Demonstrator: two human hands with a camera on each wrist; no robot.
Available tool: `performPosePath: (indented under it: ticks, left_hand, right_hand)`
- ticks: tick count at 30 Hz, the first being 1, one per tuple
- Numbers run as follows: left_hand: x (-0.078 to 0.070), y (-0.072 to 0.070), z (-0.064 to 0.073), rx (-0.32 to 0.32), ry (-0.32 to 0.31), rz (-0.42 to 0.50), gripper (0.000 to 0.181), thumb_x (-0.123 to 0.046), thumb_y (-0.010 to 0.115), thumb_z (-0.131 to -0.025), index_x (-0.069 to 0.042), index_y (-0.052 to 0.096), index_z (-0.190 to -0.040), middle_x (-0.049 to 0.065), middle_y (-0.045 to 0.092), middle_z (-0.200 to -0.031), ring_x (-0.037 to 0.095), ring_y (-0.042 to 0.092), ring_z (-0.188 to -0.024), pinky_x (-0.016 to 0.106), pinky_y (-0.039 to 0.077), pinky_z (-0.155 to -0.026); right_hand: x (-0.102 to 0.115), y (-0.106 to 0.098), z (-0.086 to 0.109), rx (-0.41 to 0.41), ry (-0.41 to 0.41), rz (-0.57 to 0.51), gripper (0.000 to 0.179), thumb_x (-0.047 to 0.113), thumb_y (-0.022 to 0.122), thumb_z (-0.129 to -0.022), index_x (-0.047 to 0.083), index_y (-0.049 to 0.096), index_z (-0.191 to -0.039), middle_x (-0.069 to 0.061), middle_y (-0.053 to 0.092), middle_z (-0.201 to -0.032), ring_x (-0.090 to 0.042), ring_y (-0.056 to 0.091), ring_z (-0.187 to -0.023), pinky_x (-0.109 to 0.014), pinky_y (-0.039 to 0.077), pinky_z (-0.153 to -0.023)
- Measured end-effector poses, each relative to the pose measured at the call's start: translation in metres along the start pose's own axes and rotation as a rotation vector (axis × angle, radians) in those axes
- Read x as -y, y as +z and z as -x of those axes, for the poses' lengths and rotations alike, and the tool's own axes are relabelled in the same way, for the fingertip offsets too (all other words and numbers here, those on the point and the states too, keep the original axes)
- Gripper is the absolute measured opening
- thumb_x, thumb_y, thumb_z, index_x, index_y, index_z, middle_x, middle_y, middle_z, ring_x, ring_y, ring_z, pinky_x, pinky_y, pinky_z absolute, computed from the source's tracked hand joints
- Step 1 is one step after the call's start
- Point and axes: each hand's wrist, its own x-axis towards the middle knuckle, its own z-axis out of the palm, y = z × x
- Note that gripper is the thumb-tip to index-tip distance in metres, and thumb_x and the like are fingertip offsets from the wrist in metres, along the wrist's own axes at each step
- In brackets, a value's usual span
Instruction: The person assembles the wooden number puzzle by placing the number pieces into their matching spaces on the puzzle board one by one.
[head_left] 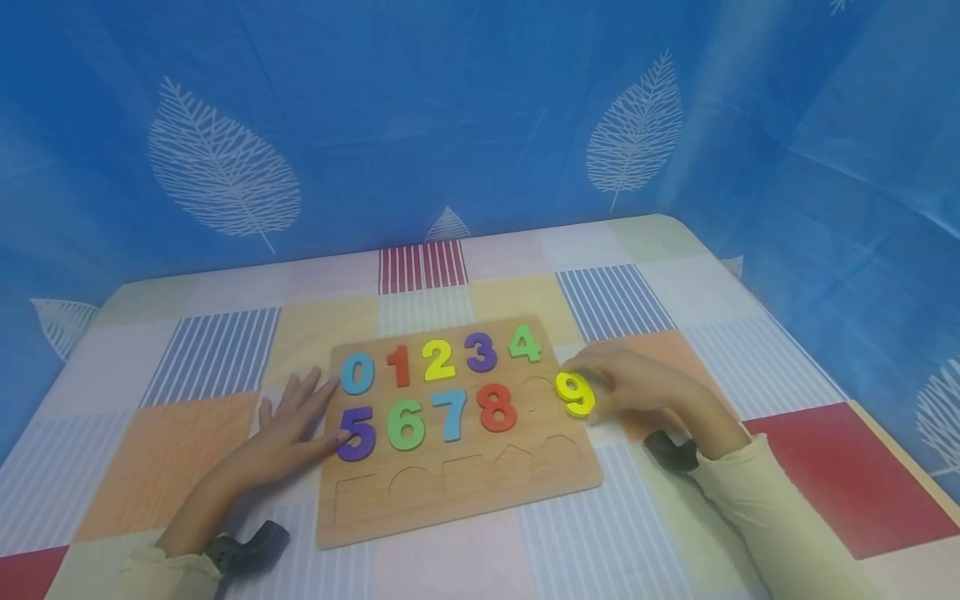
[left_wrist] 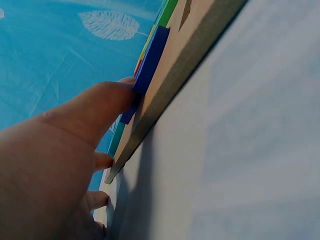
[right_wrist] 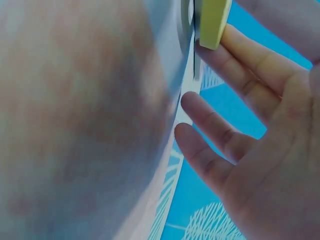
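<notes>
A wooden number board [head_left: 381,397] lies on the table in the head view, with coloured numbers standing out from it. My right hand [head_left: 637,383] pinches a yellow number 9 [head_left: 576,394] at the board's right edge; the right wrist view shows the yellow piece [right_wrist: 214,22] at the fingertips, the other fingers spread. My left hand [head_left: 281,437] lies at the board's left edge with fingers extended. Its thumb touches the purple number 5 [head_left: 357,433], seen edge-on as a blue-purple piece [left_wrist: 150,62] in the left wrist view. Other left fingers reach beside the blue number 0 [head_left: 357,373].
Red 1 [head_left: 399,365], yellow 2 [head_left: 438,360], purple 3 [head_left: 481,352] and green 4 [head_left: 525,343] fill the top row. Green 6 [head_left: 406,424], blue 7 [head_left: 450,414] and red 8 [head_left: 497,407] sit below. Shape recesses [head_left: 408,483] line the bottom. A patchwork cloth [head_left: 322,292] covers the table.
</notes>
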Motion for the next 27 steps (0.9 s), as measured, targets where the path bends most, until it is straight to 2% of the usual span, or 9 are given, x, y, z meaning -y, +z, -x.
performPosePath:
  ticks: [8, 15, 22, 27]
  left_hand:
    - [-0.001, -0.001, 0.001, -0.004, 0.008, 0.013, 0.080, -0.048, 0.056, -0.085, -0.008, 0.021, -0.145, 0.028, 0.001, -0.150, 0.048, -0.016, -0.134, 0.069, -0.020, -0.095]
    - [0.000, 0.000, 0.000, -0.011, 0.024, 0.010, 0.079, -0.047, 0.057, -0.085, -0.008, 0.022, -0.145, 0.028, 0.002, -0.150, 0.048, -0.015, -0.134, 0.070, -0.019, -0.095]
    - [0.002, 0.001, 0.000, -0.011, 0.018, 0.014, 0.080, -0.047, 0.056, -0.085, -0.008, 0.021, -0.145, 0.027, 0.001, -0.150, 0.047, -0.016, -0.135, 0.068, -0.020, -0.096]
    - [0.002, 0.001, 0.001, -0.014, 0.020, 0.017, 0.080, -0.048, 0.056, -0.085, -0.008, 0.021, -0.145, 0.027, 0.000, -0.150, 0.047, -0.017, -0.135, 0.068, -0.020, -0.096]
  right_hand:
    - [0.007, 0.005, -0.007, 0.027, 0.013, 0.033, 0.056, 0.016, 0.080, -0.065, 0.012, 0.061, -0.117, 0.000, 0.062, -0.111, -0.023, 0.050, -0.108, -0.046, 0.037, -0.098]
    - [0.012, 0.005, -0.011, 0.055, 0.076, 0.019, 0.058, 0.017, 0.082, -0.061, 0.015, 0.063, -0.116, 0.004, 0.056, -0.103, -0.016, 0.047, -0.099, -0.038, 0.042, -0.089]
    - [0.025, 0.007, -0.019, 0.072, 0.052, -0.020, 0.060, 0.021, 0.082, -0.060, 0.012, 0.062, -0.116, 0.003, 0.053, -0.100, -0.015, 0.044, -0.093, -0.030, 0.041, -0.082]
    - [0.030, 0.012, -0.025, 0.073, 0.077, 0.000, 0.060, 0.021, 0.082, -0.060, 0.012, 0.062, -0.116, 0.003, 0.051, -0.099, -0.014, 0.042, -0.093, -0.028, 0.041, -0.080]
